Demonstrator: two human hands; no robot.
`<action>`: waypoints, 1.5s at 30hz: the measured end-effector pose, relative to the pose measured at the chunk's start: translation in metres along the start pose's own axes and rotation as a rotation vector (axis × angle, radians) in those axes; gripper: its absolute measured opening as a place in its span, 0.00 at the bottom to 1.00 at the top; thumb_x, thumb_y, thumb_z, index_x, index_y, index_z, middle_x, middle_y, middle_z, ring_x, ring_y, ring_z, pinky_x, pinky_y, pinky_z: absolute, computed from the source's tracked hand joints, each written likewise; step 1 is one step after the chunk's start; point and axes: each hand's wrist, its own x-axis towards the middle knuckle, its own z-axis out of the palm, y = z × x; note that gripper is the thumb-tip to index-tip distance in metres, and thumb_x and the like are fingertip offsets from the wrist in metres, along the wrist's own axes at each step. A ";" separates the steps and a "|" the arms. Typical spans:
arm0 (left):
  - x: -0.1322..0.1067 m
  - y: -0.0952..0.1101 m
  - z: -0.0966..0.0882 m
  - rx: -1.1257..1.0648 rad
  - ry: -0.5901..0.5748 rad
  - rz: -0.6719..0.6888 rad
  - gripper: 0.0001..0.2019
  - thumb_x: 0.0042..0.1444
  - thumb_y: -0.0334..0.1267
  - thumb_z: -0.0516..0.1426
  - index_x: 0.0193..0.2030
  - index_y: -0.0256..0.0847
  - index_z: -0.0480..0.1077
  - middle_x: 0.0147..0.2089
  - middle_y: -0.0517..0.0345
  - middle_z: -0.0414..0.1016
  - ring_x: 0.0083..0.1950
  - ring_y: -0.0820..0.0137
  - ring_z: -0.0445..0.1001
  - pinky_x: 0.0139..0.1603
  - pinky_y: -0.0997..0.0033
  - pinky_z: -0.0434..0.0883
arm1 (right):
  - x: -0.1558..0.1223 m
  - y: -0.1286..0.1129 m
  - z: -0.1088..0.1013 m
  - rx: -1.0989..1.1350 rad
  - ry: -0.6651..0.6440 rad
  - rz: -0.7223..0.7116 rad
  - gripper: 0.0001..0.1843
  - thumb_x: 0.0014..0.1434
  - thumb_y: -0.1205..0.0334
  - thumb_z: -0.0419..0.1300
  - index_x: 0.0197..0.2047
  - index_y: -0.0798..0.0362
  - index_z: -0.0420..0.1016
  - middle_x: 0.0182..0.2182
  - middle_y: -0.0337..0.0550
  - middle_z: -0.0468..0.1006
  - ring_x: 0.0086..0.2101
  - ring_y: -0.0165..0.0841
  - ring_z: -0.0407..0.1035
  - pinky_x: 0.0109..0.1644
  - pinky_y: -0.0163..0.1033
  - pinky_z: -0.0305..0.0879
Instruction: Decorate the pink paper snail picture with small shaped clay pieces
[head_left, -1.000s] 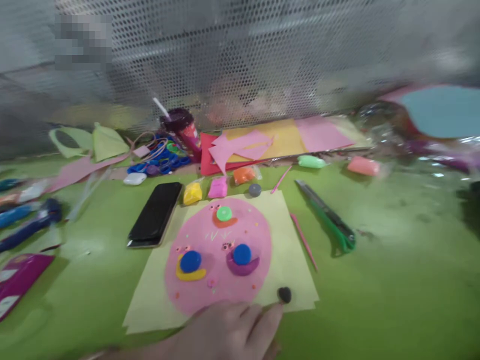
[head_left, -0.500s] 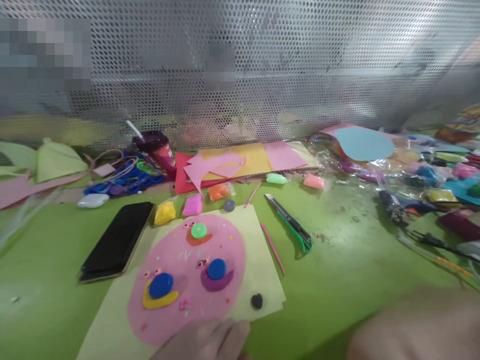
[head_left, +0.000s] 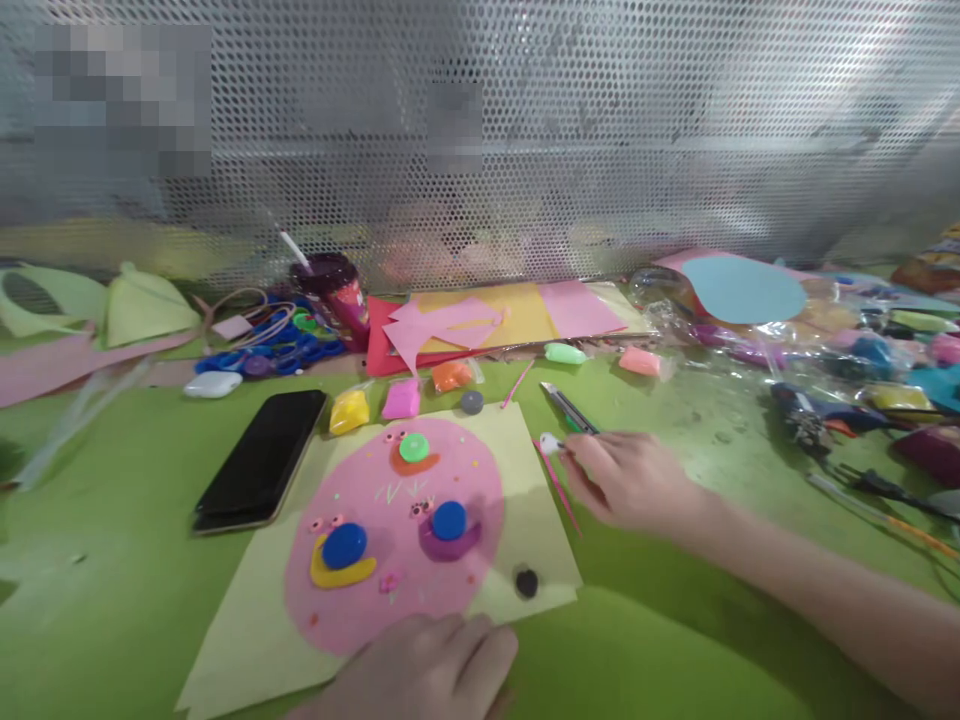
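My right hand (head_left: pixel 626 480) reaches over the right edge of the pale yellow paper (head_left: pixel 544 555), thumb and fingers pinching a small white blob-like piece (head_left: pixel 550 443) with a dark bit by the fingertips; its kind is unclear. Below it lies a pink clay tool (head_left: pixel 566 500), and a utility knife (head_left: pixel 568 408) is partly covered by the hand. My left hand (head_left: pixel 431 670) is curled at the paper's lower edge, fingers together, what they hold hidden. On the pink paper oval (head_left: pixel 360 620) sit three clay snails with caps as shells: blue (head_left: pixel 344 546), blue (head_left: pixel 449 520) and green (head_left: pixel 414 448).
A black phone (head_left: pixel 262 455) lies left of the paper. Clay packets, yellow (head_left: pixel 349 411) and pink (head_left: pixel 401 398) among them, line its top. Behind stand a dark cup with straw (head_left: pixel 337 295), blue scissors (head_left: pixel 300 350) and coloured paper (head_left: pixel 510 315). A black heart-shaped piece (head_left: pixel 527 583) lies lower right.
My right hand has moved from the lower right corner up and left to beside the utility knife, with the small white piece now at its fingertips. My left hand stays at the paper's bottom edge.
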 end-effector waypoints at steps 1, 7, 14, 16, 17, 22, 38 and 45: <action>0.000 0.000 0.001 0.001 0.008 0.016 0.13 0.53 0.23 0.49 0.43 0.41 0.62 0.32 0.65 0.73 0.26 0.68 0.72 0.24 0.66 0.64 | 0.000 0.003 0.005 -0.023 -0.044 0.076 0.20 0.71 0.64 0.41 0.31 0.56 0.67 0.14 0.37 0.67 0.13 0.28 0.57 0.19 0.37 0.43; 0.006 0.000 -0.008 0.067 0.173 0.104 0.15 0.63 0.23 0.38 0.48 0.35 0.61 0.33 0.59 0.74 0.25 0.70 0.72 0.21 0.68 0.64 | -0.001 -0.001 0.011 -0.044 -0.371 0.359 0.16 0.67 0.63 0.46 0.29 0.53 0.67 0.14 0.38 0.68 0.12 0.29 0.57 0.18 0.36 0.38; 0.012 -0.001 -0.036 -0.075 0.147 0.210 0.18 0.72 0.31 0.32 0.51 0.31 0.60 0.31 0.61 0.73 0.29 0.73 0.72 0.26 0.70 0.65 | 0.001 -0.001 0.011 -0.040 -0.607 0.475 0.12 0.65 0.66 0.49 0.28 0.53 0.65 0.15 0.39 0.68 0.12 0.30 0.60 0.17 0.34 0.41; 0.010 -0.002 -0.036 -0.085 0.154 0.243 0.15 0.72 0.32 0.35 0.49 0.32 0.61 0.30 0.62 0.72 0.27 0.74 0.70 0.24 0.70 0.62 | 0.000 -0.001 0.012 -0.039 -0.603 0.470 0.12 0.65 0.66 0.49 0.28 0.53 0.64 0.15 0.40 0.69 0.12 0.30 0.61 0.16 0.34 0.40; 0.008 -0.002 -0.035 -0.104 0.143 0.265 0.13 0.72 0.32 0.37 0.48 0.33 0.61 0.29 0.63 0.71 0.26 0.74 0.69 0.23 0.70 0.60 | 0.000 -0.001 0.013 -0.040 -0.588 0.465 0.12 0.65 0.66 0.49 0.28 0.53 0.64 0.15 0.40 0.69 0.12 0.30 0.61 0.16 0.34 0.39; 0.002 -0.004 -0.028 -0.117 0.021 0.297 0.08 0.71 0.35 0.46 0.46 0.35 0.62 0.29 0.64 0.67 0.26 0.74 0.65 0.23 0.69 0.56 | -0.004 0.000 0.010 -0.053 -0.421 0.393 0.14 0.65 0.63 0.46 0.29 0.53 0.65 0.12 0.37 0.68 0.09 0.29 0.57 0.15 0.33 0.37; 0.014 -0.064 -0.058 0.122 0.158 -0.228 0.16 0.65 0.31 0.39 0.51 0.36 0.64 0.44 0.51 0.72 0.40 0.67 0.74 0.36 0.70 0.70 | -0.003 -0.001 0.013 -0.072 -0.021 -0.023 0.16 0.68 0.64 0.48 0.29 0.54 0.70 0.16 0.37 0.72 0.15 0.29 0.63 0.23 0.36 0.49; -0.005 -0.148 -0.087 0.294 0.029 -1.083 0.22 0.65 0.49 0.45 0.49 0.28 0.66 0.48 0.33 0.71 0.44 0.48 0.75 0.38 0.55 0.70 | -0.006 -0.001 0.012 -0.047 -0.030 -0.036 0.16 0.68 0.65 0.47 0.32 0.54 0.71 0.17 0.37 0.73 0.16 0.29 0.65 0.22 0.35 0.51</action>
